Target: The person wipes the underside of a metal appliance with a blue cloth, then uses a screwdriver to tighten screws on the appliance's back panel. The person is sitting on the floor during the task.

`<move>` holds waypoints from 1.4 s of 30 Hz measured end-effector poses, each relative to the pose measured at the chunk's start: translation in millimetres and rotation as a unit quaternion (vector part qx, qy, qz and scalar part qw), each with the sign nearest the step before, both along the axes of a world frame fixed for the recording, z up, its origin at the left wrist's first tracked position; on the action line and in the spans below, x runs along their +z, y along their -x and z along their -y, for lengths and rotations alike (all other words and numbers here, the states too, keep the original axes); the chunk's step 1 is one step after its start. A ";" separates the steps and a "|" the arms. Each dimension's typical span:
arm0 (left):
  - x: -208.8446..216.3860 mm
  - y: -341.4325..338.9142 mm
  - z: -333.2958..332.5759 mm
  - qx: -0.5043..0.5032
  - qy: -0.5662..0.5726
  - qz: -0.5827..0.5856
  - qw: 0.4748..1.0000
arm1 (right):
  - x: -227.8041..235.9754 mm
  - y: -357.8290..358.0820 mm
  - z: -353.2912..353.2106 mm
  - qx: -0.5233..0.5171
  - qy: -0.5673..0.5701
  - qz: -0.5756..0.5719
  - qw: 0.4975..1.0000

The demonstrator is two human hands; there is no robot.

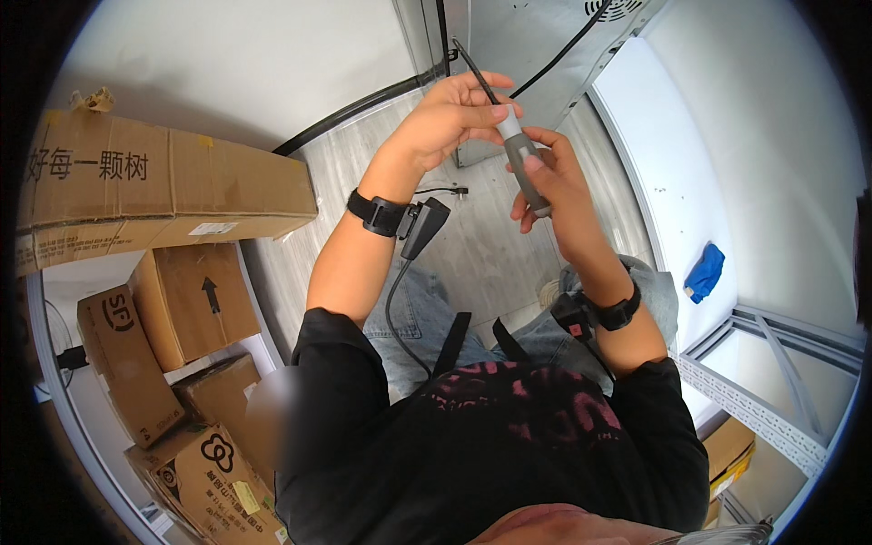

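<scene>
A screwdriver (525, 165) with a grey handle, a lighter collar and a long dark shaft slants up and left across the view. My right hand (561, 186) is closed around its handle, the thumb lying along the side. At the collar and lower shaft, my left hand (454, 116) holds it between thumb and fingers. The shaft's tip lies over the edge of a grey metal cabinet (527, 54); whether it touches the metal I cannot tell. Black straps with small devices circle both wrists.
Black cables (363, 100) run along the wall and cabinet. A small plug (461, 192) lies on the wood-look floor (300, 272). Cardboard boxes (195, 300) fill a shelf at left. To the right are a blue cloth-like item (705, 272) and a metal rack (754, 400).
</scene>
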State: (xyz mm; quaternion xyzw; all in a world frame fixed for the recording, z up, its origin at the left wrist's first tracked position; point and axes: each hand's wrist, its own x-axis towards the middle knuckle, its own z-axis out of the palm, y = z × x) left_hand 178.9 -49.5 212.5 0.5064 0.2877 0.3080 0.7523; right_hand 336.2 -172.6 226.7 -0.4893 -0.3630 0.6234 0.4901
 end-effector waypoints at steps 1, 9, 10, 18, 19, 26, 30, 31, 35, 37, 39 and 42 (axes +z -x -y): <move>-1.1 0.6 -0.2 0.003 0.005 0.023 1.000 | 1.6 -1.5 -0.4 0.010 -0.005 -0.010 1.000; 4.7 -2.2 -0.4 0.003 -0.003 -0.080 0.997 | -16.5 5.7 -0.3 0.011 -0.155 0.228 0.961; 4.8 -4.6 -1.3 0.009 -0.022 -0.120 0.992 | -23.2 4.2 -1.7 0.013 -0.174 0.252 0.952; -6.8 3.5 -4.3 0.009 0.005 0.050 0.999 | -0.1 -12.6 -11.6 0.062 0.055 -0.142 0.986; -6.4 2.9 -3.3 0.015 0.005 0.058 0.998 | -0.5 -10.7 -11.2 0.053 0.041 -0.093 0.993; 2.8 -2.9 0.9 0.029 0.011 -0.072 0.997 | -9.4 -2.1 -8.5 0.045 -0.047 0.120 0.991; -3.0 2.5 -3.1 0.026 0.014 -0.007 1.000 | 1.8 -3.4 -10.5 0.032 0.043 -0.064 0.997; -3.4 3.2 -3.1 0.022 0.016 0.006 1.000 | 5.8 -5.3 -10.8 0.042 0.052 -0.076 0.995; -2.9 2.5 -3.5 0.006 0.023 0.028 0.999 | -0.1 -8.5 -5.4 0.021 -0.001 0.028 0.999; 1.7 1.6 0.6 0.023 0.031 0.013 0.999 | -4.7 -4.5 -1.8 -0.010 -0.081 0.155 0.985; 5.9 -0.4 1.9 0.036 0.004 -0.035 0.999 | -3.1 0.7 1.1 -0.036 -0.167 0.281 0.944; 0.3 5.4 -3.3 0.030 0.016 0.013 0.999 | -2.0 5.2 1.9 -0.120 -0.308 0.433 0.839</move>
